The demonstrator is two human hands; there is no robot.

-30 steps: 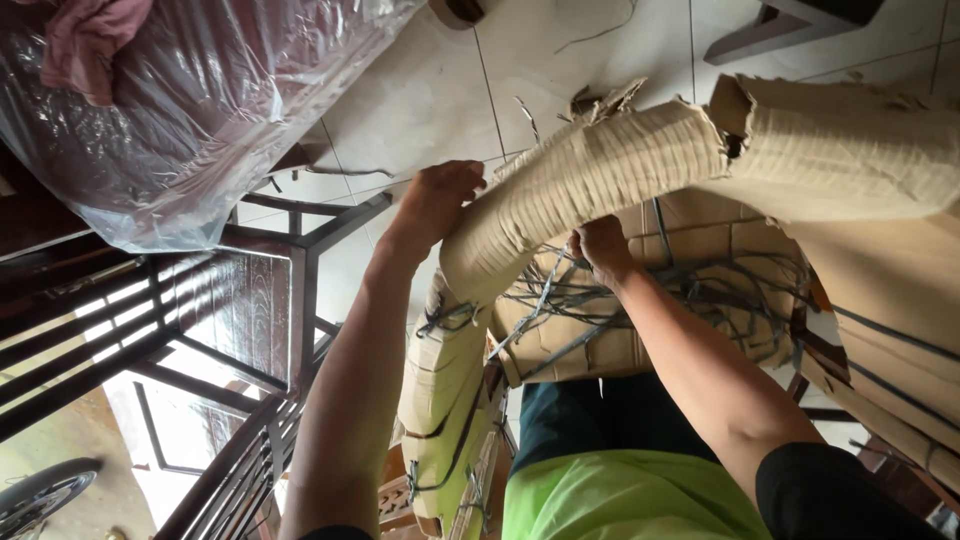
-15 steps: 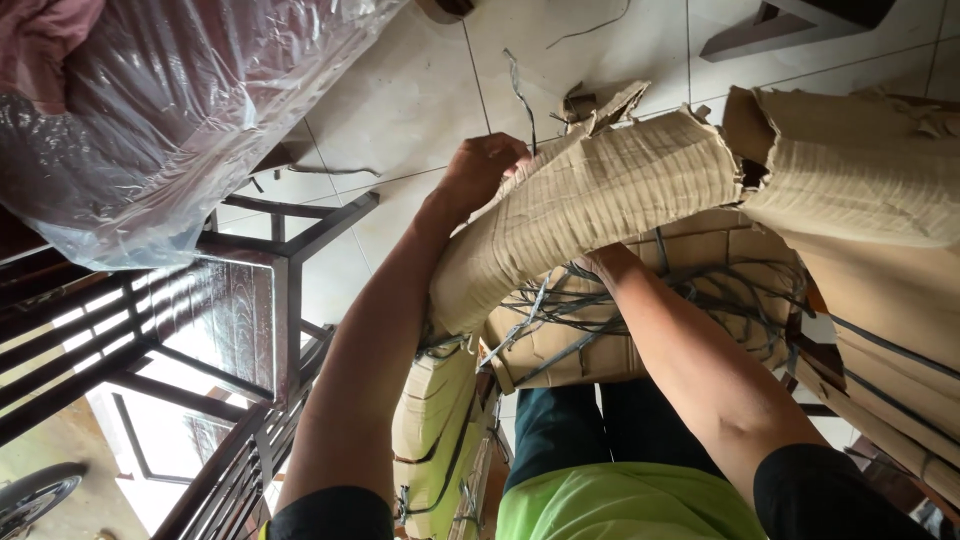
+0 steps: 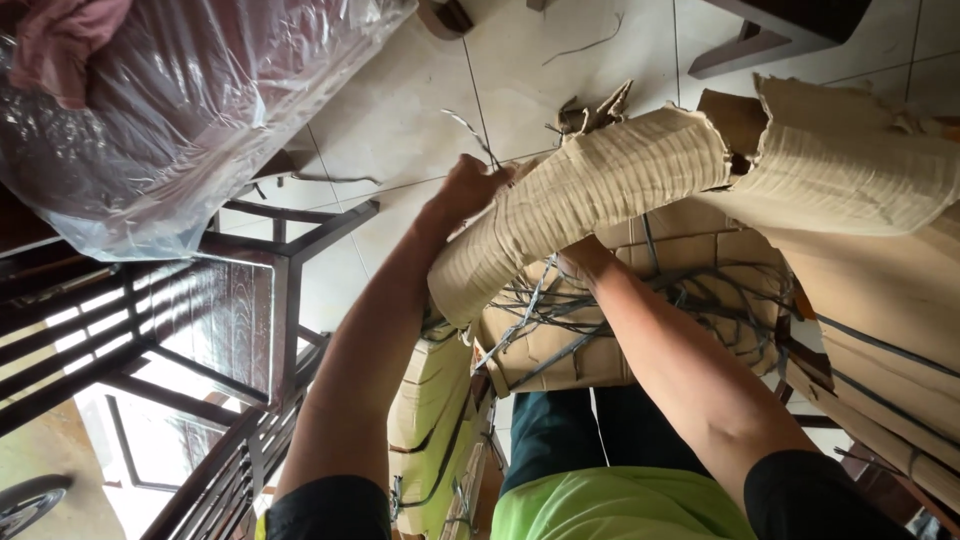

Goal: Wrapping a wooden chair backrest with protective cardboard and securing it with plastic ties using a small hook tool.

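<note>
Cardboard roll (image 3: 590, 210): curled corrugated sheet, ribs running across it. Long axis goes diagonal in view, from lower left near the person's lap up to the right, where it meets a torn edge and a second curled piece (image 3: 850, 170). Lower end open, pointing down-left. It sits at centre frame, above a flat cardboard box (image 3: 600, 340) and over the tiled floor (image 3: 400, 120).

Left hand (image 3: 470, 190): closed on the roll's upper-left edge, fingers wrapped over it, thin strap (image 3: 465, 128) sticking up just beside the knuckles. Right hand: mostly hidden under the roll, only wrist and forearm show, so can't tell if it's closed or open. It sits against the underside of the roll, touching it. Hands are apart, one on each side of the roll.

Grey plastic straps (image 3: 700, 300) lie tangled on the box, below the roll. More wrapped cardboard (image 3: 430, 400) lower down between the arms, strapped.

Left side: dark wooden frame (image 3: 250, 300) with a plastic-wrapped cushion (image 3: 180, 110) above it. Right edge: large cardboard sheet (image 3: 880, 330).
</note>
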